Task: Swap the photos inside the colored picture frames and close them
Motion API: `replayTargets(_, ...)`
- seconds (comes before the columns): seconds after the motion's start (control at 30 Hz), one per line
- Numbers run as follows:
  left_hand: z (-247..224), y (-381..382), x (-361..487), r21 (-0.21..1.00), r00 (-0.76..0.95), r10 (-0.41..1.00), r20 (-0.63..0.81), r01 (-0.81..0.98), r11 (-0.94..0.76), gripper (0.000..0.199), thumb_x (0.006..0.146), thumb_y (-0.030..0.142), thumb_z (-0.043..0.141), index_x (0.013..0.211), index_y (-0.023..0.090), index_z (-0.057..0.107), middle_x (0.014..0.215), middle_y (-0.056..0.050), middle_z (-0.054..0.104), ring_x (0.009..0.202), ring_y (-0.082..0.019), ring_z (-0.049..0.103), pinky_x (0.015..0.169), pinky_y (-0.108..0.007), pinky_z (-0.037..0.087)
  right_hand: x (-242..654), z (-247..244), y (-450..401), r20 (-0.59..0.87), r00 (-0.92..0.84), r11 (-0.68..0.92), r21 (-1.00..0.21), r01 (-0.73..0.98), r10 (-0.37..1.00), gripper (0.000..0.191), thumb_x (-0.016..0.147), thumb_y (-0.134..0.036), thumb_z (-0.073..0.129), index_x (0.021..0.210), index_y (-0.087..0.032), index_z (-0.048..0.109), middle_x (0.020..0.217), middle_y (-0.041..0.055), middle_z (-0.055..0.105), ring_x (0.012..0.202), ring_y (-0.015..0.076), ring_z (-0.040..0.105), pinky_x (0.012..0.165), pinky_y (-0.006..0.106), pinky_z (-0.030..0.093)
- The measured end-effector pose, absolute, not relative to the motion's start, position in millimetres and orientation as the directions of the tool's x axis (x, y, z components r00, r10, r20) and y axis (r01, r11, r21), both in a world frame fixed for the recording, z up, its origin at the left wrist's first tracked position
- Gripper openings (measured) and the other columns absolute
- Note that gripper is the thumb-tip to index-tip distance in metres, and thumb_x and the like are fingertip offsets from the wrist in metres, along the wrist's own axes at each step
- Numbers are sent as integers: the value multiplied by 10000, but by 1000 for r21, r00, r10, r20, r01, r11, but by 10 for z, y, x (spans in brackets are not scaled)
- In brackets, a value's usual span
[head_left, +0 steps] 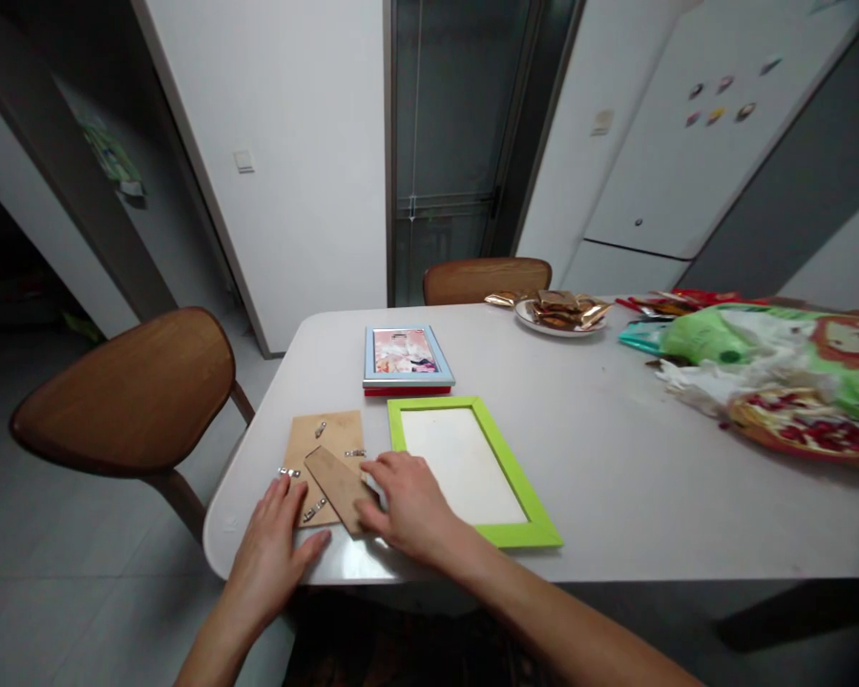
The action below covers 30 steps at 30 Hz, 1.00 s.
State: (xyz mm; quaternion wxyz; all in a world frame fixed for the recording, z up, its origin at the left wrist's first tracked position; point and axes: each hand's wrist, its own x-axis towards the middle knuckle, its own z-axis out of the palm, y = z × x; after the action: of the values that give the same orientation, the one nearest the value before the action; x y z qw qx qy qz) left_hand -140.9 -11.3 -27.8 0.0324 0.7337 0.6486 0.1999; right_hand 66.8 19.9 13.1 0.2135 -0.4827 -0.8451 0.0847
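A brown frame backing board [340,426] lies on the near left of the table, with small metal clips on its sides and a slanted easel stand [333,480] on top. My left hand [268,534] rests at the board's left edge, its fingers stretched and the thumb apart. On the opposite side, my right hand [411,506] has its thumb on the stand's lower end and its fingers curled at the board's right edge. Just right of the board lies a lime-green picture frame [512,477] around a white panel. Part of its left side is hidden by my right hand.
Behind the boards, a light-blue photo frame [408,379] lies on something red. Farther back stands a plate [558,331] of wrapped snacks. Plastic bags [722,334] and opened pomegranate [816,425] cover the right side. Wooden chairs [136,396] stand at the table's left and far sides.
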Motion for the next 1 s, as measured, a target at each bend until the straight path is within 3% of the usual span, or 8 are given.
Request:
replayTargets(0.13,-400,-144,-1464,296,104,948,300,935,-197,480,734,394,507,1151,167,438,1281,-138,409,1201,-284,342,959,-463,327,297,49,182,242,-470,528,-368,765,849,452,672,-397,564,1064,-176,513,930,101,513,885,236,432,760,368,342)
replayTargets(0.23,-402,-144,-1460,284,121,936,330,933,-220,497,718,362,538,1165,178,421,1277,-135,413,1187,-288,363,939,-461,357,273,38,236,264,-450,521,-493,697,853,460,665,-257,566,1109,-170,484,959,90,500,903,204,431,774,319,362)
replayTargets(0.33,-275,-123,-1426,235,175,876,450,923,-305,522,718,311,553,1193,182,380,1314,-150,358,1212,-297,318,940,-482,346,378,164,247,326,-409,522,-584,622,852,455,662,-216,551,1108,-152,490,958,81,503,889,182,440,796,313,374)
replayTargets(0.43,-30,-102,-1276,193,227,789,571,897,-398,505,752,303,527,1210,179,355,1341,-159,314,1247,-278,253,968,-481,311,570,403,211,404,-378,554,-606,571,833,390,663,-200,542,1052,-171,528,945,67,510,879,173,449,790,332,390)
replayTargets(0.53,181,-89,-981,225,236,755,612,863,-452,489,766,310,514,1205,155,363,1328,-165,336,1245,-258,264,978,-458,313,863,590,170,459,-345,571,-586,575,819,324,654,-168,536,975,-180,572,910,59,520,863,170,464,782,343,405)
replayTargets(0.8,79,-60,-104,354,399,839,371,774,-525,458,718,210,567,1133,59,447,1287,-207,385,1214,-270,320,975,-417,338,1847,320,76,294,-268,393,-565,726,917,318,660,-198,509,964,-181,603,926,60,543,871,177,520,804,338,420)
replayTargets(1.0,-25,-35,35,378,421,875,238,790,-483,382,732,203,539,1094,97,478,1258,-183,435,1187,-271,366,966,-486,311,1984,97,91,257,-269,367,-511,777,928,349,654,-203,497,978,-141,610,943,87,546,900,190,507,834,329,398)
